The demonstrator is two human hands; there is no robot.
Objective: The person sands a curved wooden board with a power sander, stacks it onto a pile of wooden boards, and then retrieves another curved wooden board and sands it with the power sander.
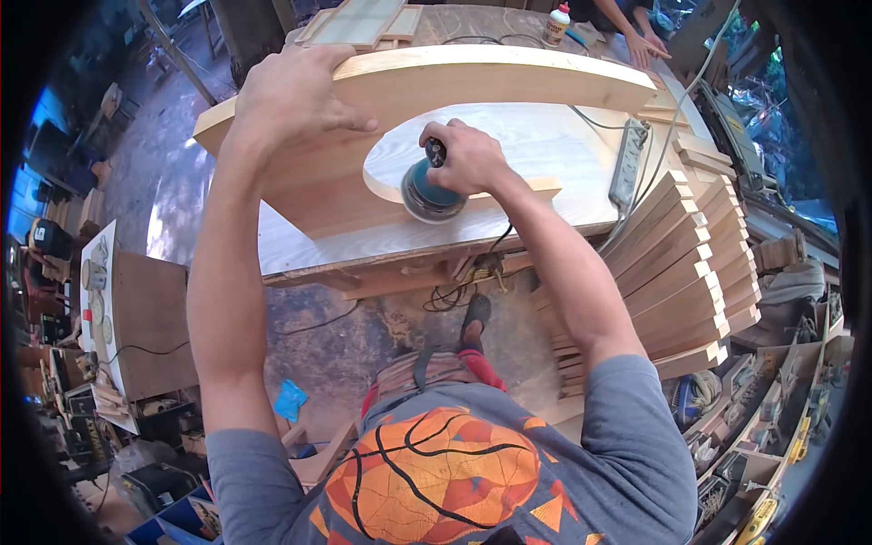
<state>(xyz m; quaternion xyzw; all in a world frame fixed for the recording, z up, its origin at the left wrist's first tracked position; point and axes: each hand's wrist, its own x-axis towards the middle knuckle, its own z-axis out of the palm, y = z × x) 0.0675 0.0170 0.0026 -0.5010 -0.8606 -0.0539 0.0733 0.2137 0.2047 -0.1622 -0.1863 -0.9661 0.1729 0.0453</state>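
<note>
My left hand (295,95) grips the upper left part of a pale curved wooden piece (318,186), thumb lying on its face and fingers over the top edge. The piece stands on the workbench (568,150) and has a wide curved cutout. My right hand (468,159) is wrapped round a teal power sander (425,193) with a black top. The sander's round base is against or just over the lower arm of the piece, right of the cutout's curve; exact contact cannot be made out.
A power strip (627,165) with cables lies on the bench's right side. Stacked wooden strips (677,272) stand at right. A glue bottle (556,25) and another person's hands (645,45) are at the far side. A cabinet (154,318) stands at left; cords hang below the bench.
</note>
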